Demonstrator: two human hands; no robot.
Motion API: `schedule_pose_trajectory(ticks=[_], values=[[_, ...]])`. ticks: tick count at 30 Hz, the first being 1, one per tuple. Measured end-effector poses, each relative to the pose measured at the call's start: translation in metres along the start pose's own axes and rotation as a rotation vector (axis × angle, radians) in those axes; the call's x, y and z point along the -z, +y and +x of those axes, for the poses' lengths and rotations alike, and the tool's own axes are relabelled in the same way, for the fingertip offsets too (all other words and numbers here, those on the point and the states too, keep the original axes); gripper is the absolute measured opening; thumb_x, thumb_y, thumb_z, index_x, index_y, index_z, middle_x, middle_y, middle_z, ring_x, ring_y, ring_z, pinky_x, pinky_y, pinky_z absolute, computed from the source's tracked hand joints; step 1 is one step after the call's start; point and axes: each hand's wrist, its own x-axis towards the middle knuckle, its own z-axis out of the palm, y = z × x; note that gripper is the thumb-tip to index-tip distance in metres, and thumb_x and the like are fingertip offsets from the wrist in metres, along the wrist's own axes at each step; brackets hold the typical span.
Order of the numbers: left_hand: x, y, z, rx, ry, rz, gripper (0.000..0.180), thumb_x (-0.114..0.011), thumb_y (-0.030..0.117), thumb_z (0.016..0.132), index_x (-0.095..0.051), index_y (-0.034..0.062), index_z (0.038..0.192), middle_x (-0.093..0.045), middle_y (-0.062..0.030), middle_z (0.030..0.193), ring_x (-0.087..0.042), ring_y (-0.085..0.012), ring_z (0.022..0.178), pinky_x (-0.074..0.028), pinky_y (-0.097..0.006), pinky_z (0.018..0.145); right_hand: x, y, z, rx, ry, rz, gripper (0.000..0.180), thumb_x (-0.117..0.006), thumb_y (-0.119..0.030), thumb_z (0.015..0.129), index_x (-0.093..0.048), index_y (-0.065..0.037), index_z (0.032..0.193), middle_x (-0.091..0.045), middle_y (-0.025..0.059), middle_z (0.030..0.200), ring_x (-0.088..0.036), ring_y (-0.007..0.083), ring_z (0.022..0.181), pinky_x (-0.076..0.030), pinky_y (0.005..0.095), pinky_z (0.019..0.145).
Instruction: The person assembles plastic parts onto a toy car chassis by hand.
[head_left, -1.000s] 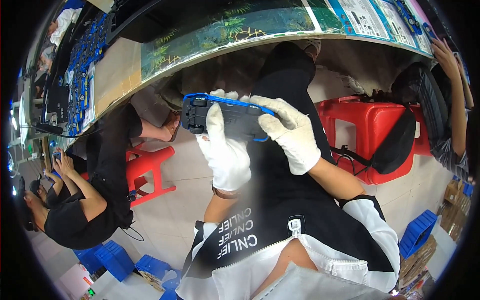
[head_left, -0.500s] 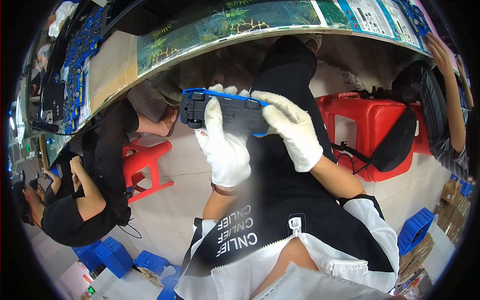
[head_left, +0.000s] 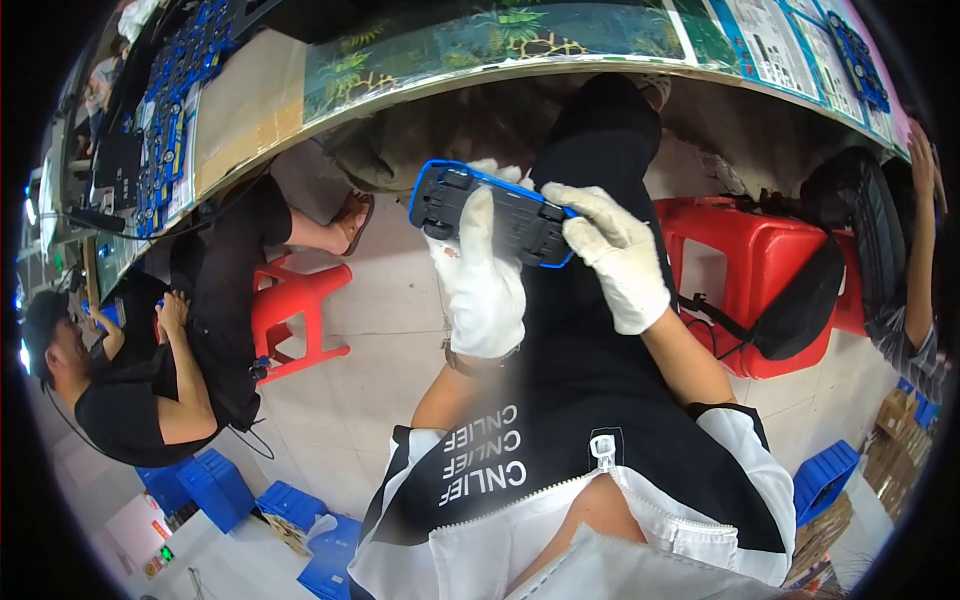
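A blue toy car [head_left: 510, 222] is held above my lap, its black underside and wheels facing me. My left hand [head_left: 482, 275], in a white glove, wraps round the car with the thumb lying across the underside and the fingers behind it. At the car's right end my right hand [head_left: 622, 262], also gloved in white, pinches the edge near the wheels. Its fingertips are partly hidden behind the car. The car's top side faces away from me and cannot be seen.
Ahead is a workbench [head_left: 245, 100] with a patterned mat [head_left: 420, 50] and many blue toy cars [head_left: 170, 140] at the left. Red stools [head_left: 765, 270] stand on both sides. A seated person [head_left: 150, 390] is at the left, another person's arm [head_left: 918, 240] at the right. Blue crates [head_left: 215, 485] lie behind.
The view has shifted, and the car with both hands now appears further right, tilted a little more down at its right end. Both hands keep hold of it.
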Motion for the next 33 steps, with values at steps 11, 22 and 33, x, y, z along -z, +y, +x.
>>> schedule_pose_trajectory(ticks=[11,22,33], values=[[0.004,0.003,0.009,0.015,0.044,-0.025,0.026,-0.059,0.014,0.097,-0.046,0.0054,0.119,-0.060,-0.0132,0.109,-0.064,-0.0239,0.093,-0.055,-0.041,0.085,-0.014,0.004,-0.006,-0.030,0.149,-0.057,0.044,-0.070,-0.011,0.086,-0.059,-0.004,0.128,-0.054,0.0081,0.123,-0.056,0.0172,0.111,-0.047,0.0310,0.094],[0.005,-0.004,0.009,0.207,0.006,-0.077,0.032,-0.057,0.025,0.099,-0.052,0.0082,0.125,-0.061,-0.0111,0.117,-0.061,-0.0228,0.104,-0.050,-0.038,0.094,-0.018,0.008,-0.002,0.568,0.218,-1.025,0.069,-0.084,-0.018,0.065,-0.056,-0.009,0.127,-0.058,0.0121,0.117,-0.059,0.0330,0.104,-0.052,0.0412,0.084],[0.004,-0.022,-0.001,0.328,-0.199,-0.194,0.058,-0.052,0.055,0.095,-0.049,0.0107,0.132,-0.061,-0.0110,0.121,-0.057,-0.0234,0.115,-0.044,-0.039,0.103,-0.005,0.006,0.009,0.874,0.271,-1.145,0.054,-0.084,-0.020,0.062,-0.063,-0.008,0.110,-0.060,0.0080,0.111,-0.060,0.0295,0.097,-0.049,0.0432,0.082]])
